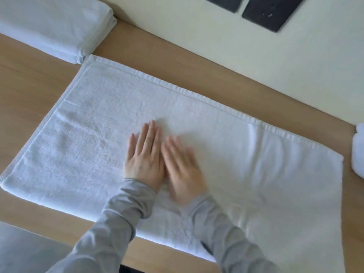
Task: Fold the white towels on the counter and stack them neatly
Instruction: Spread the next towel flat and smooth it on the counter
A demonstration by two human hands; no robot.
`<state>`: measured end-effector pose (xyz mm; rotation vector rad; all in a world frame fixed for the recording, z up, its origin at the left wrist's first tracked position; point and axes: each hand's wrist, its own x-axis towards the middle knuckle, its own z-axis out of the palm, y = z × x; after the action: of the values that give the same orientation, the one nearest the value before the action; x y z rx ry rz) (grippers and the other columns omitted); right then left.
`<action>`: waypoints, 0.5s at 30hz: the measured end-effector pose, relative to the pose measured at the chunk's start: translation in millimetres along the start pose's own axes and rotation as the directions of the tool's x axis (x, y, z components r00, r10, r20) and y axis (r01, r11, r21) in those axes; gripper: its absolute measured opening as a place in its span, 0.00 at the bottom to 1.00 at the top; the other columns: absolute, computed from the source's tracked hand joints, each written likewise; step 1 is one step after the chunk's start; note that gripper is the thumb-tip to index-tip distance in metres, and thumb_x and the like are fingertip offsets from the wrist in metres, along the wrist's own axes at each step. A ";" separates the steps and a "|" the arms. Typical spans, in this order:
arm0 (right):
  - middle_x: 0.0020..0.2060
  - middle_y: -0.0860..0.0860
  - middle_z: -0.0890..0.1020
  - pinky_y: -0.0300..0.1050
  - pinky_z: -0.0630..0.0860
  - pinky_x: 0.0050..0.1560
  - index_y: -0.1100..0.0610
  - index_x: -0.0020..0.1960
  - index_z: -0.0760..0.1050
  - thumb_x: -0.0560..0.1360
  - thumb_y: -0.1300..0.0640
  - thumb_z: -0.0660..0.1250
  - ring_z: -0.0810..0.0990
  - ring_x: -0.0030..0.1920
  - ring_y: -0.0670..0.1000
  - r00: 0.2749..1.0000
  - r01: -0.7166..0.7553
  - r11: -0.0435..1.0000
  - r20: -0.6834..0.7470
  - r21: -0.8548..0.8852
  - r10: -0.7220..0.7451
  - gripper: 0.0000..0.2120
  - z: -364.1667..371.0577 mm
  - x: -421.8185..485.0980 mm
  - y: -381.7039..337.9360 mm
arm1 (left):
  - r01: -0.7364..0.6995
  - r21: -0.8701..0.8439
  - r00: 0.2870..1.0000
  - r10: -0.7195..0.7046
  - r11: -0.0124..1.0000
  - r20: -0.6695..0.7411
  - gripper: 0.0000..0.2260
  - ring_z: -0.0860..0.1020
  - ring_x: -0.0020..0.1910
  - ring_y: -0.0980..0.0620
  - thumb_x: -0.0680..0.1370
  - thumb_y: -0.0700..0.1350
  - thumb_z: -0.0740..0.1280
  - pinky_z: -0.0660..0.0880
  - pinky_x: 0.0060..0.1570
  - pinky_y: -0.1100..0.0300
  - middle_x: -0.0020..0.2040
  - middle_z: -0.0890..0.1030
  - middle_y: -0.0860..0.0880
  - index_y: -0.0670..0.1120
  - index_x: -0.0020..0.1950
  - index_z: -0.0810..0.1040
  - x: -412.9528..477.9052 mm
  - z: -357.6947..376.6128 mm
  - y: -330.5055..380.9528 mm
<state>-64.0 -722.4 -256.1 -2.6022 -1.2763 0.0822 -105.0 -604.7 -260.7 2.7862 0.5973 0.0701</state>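
Observation:
A large white towel (98, 134) lies spread flat across the wooden counter (29, 91), folded lengthwise, its hemmed edge toward the wall. My left hand (144, 156) rests palm down on the towel's middle, fingers straight and together. Beside it, touching or nearly touching, my right hand (182, 170) lies flat on the towel too, blurred by motion. Neither hand grips anything. A stack of folded white towels (53, 26) sits at the far left of the counter. Another white towel (357, 150) shows partly at the right edge.
A pale wall (216, 36) runs along the counter's far side, with two dark plates (271, 12) mounted on it. The counter's near edge runs along the bottom left, with a grey surface (23, 251) below it.

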 end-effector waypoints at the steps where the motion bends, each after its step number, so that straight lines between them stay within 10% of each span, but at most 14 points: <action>1: 0.72 0.57 0.64 0.58 0.60 0.71 0.63 0.72 0.62 0.78 0.54 0.51 0.59 0.73 0.56 0.997 0.051 0.999 0.055 -0.018 -0.050 0.24 2.7 -10.7 -1.0 | 0.020 0.025 1.000 -0.020 0.999 0.000 0.26 0.57 0.75 0.46 0.79 0.51 0.47 0.51 0.73 0.48 0.75 0.60 0.43 0.41 0.74 0.61 0.1 2.8 0.3; 7: 0.75 0.50 0.58 0.56 0.53 0.73 0.55 0.75 0.56 0.77 0.44 0.51 0.53 0.75 0.49 0.965 0.207 0.966 0.193 -0.156 -0.175 0.29 -19.6 -27.6 104.8 | 0.068 0.063 0.997 -0.066 0.996 -0.030 0.28 0.54 0.76 0.51 0.79 0.57 0.47 0.48 0.74 0.51 0.77 0.57 0.46 0.45 0.76 0.58 1.6 8.1 -2.2; 15: 0.76 0.53 0.54 0.54 0.45 0.75 0.58 0.76 0.51 0.75 0.40 0.37 0.50 0.76 0.50 0.928 -0.320 0.919 0.120 -0.230 0.353 0.35 -60.3 -29.5 272.9 | 0.093 0.092 0.996 -0.092 0.991 -0.017 0.29 0.50 0.76 0.54 0.79 0.58 0.46 0.44 0.74 0.53 0.78 0.53 0.50 0.48 0.77 0.53 0.4 7.2 -2.2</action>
<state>137.8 -917.8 -264.6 -3.0293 -0.9055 0.2346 -104.7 -604.5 -268.2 2.8437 0.7505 0.0413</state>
